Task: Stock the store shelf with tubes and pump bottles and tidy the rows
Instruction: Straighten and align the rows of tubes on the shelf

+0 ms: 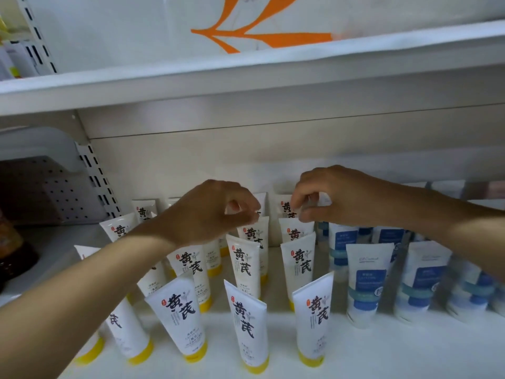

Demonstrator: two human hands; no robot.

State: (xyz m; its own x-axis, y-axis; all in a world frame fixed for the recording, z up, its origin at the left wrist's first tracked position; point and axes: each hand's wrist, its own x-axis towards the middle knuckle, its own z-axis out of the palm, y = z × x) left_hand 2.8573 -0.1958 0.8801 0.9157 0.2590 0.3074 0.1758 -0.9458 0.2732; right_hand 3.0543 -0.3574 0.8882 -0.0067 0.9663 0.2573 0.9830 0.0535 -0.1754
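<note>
White tubes with yellow caps and black characters stand cap-down in several rows on the white shelf [355,356]; a front one [247,324] stands at the centre. My left hand [216,212] reaches to the back of the middle rows, its thumb and fingers pinching the top edge of a rear tube [252,232]. My right hand [325,195] pinches the top of a back-row tube [287,207] in the neighbouring row. Both forearms cross over the front tubes.
White tubes with blue labels [367,280] fill the right side of the shelf. An upper shelf [246,77] hangs close above the hands. A perforated white panel [54,187] and a dark bottle [11,242] lie at left.
</note>
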